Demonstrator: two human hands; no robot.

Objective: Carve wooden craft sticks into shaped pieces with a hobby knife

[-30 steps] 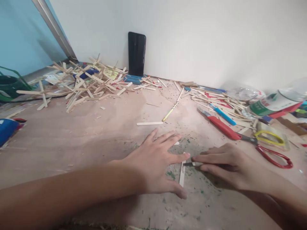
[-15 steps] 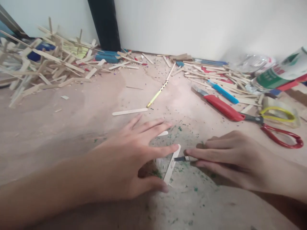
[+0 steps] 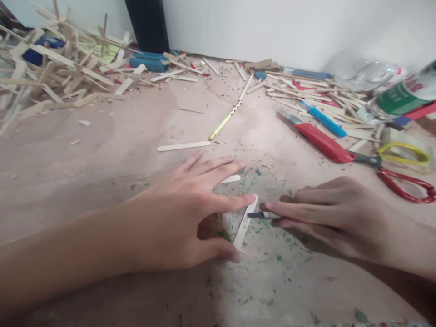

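Note:
My left hand (image 3: 177, 209) lies spread over the table, with its index fingertip on the upper end of a pale wooden craft stick (image 3: 244, 227) and its thumb at the lower end, holding the stick down. A small pencilled outline shows on that stick. My right hand (image 3: 334, 218) is closed around a craft knife (image 3: 258, 215), whose narrow blade touches the stick's right edge near the drawn mark. Most of the knife's handle is hidden by my fingers. Another craft stick (image 3: 232, 179) pokes out from under my left fingers.
A yellow patterned pencil (image 3: 225, 121) and a loose craft stick (image 3: 184, 146) lie ahead. At right are a red utility knife (image 3: 323, 141), scissors (image 3: 405, 184), a blue pen-like tool (image 3: 323, 119) and a bottle (image 3: 402, 97). A heap of sticks (image 3: 68, 68) fills the back left.
The whole view has shifted slightly, so the table's things sit higher in the picture. Both hands keep nearly the same grip, and the knife blade stays against the stick.

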